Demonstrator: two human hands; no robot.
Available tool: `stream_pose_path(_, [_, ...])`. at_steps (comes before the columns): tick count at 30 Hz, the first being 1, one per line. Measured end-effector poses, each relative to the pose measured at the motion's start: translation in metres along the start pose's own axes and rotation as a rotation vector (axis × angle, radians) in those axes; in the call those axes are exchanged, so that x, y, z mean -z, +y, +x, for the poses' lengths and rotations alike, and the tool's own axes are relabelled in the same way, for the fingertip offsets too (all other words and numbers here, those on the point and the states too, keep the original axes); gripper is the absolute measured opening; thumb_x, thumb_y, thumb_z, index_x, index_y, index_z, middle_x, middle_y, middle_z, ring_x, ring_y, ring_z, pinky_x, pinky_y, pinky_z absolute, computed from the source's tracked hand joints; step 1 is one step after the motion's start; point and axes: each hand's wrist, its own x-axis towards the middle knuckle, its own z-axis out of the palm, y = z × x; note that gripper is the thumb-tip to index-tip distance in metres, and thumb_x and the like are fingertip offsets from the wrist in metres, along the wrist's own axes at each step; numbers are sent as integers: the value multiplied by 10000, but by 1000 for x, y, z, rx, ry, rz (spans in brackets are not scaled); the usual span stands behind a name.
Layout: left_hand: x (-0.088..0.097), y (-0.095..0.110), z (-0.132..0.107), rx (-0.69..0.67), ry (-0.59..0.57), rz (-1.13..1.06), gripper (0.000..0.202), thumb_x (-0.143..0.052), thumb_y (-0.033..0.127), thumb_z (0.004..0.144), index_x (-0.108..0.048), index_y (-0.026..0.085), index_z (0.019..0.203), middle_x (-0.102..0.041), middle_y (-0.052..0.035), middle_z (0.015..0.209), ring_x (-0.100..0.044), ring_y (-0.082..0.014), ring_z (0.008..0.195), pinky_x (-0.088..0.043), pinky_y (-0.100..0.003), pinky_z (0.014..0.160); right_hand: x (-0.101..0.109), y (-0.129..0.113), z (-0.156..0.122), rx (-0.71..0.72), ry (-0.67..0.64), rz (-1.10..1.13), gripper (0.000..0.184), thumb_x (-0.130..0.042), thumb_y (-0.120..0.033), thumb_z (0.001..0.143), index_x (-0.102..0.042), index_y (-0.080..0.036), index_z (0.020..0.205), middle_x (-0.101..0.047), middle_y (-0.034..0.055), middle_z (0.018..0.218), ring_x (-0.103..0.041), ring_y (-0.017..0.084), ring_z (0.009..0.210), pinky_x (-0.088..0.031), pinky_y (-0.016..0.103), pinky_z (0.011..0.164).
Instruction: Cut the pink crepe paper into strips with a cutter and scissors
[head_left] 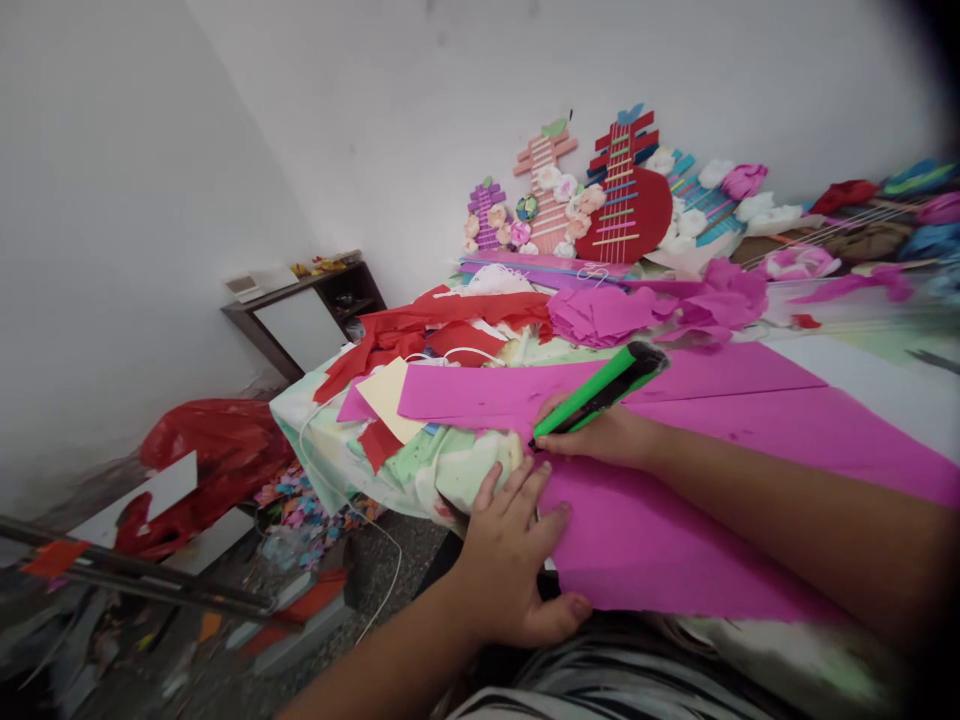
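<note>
My right hand (pixel 600 437) is closed around a thick green and black pen-shaped tool (pixel 592 395). Its narrow dark tip points down at the left edge of a large magenta sheet (pixel 675 530); whether it is a marker or a cutter I cannot tell. My left hand (pixel 517 555) lies with fingers spread at that same edge, its fingertips close below the tip and its thumb on the sheet's lower corner. A magenta strip (pixel 465 392) extends leftward beyond my right hand, over a cream paper piece (pixel 390 400).
Red crepe paper (pixel 450 325) and crumpled magenta paper (pixel 607 315) lie behind the sheet. Guitar-shaped decorations, one red (pixel 645 210), lean on the wall. A white cord (pixel 397 560) hangs off the table's left side. Paper scraps (pixel 315 510) and a red bag (pixel 217 440) cover the floor.
</note>
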Motion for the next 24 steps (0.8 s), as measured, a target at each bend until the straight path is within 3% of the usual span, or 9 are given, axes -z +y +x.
stream_pose_path(6, [3,0,2,8,-45,3,567,-392,576,706,-537,137,1034,-501,-181,1126,-415,-293,1112,-225,-484,931,0,1,-2,-27,-24,5,167,-545,-311,695,-581,-156,744,-590,7,732,-543,114,685,-434,237,644])
stream_pose_path(10, [4,0,4,10,-49,14,557,-409,570,692,-547,139,1016,-501,-183,1126,-420,-296,1104,-240,-484,921,4,-2,-3,-23,25,-42,144,-546,-296,692,-573,-156,706,-573,-5,689,-530,103,661,-421,227,640])
stream_pose_path(14, [3,0,4,13,-53,26,561,-409,578,686,-550,146,1014,-506,-181,1116,-424,-297,1100,-244,-489,915,6,-2,-3,-69,-37,-28,126,-539,-285,694,-557,-161,705,-522,-32,579,-490,82,552,-406,207,553])
stream_pose_path(20, [2,0,3,20,-58,31,563,-408,580,681,-548,149,1015,-499,-175,1129,-418,-295,1105,-243,-489,916,5,-2,-4,-47,-24,1,126,-550,-276,679,-561,-155,710,-562,-12,677,-514,90,626,-414,207,600])
stream_pose_path(24, [2,1,3,26,-66,23,557,-398,571,695,-541,147,1026,-485,-178,1153,-411,-301,1111,-240,-497,915,9,-3,-5,-111,-18,-1,114,-543,-267,678,-556,-154,685,-526,-31,559,-486,79,529,-402,209,550])
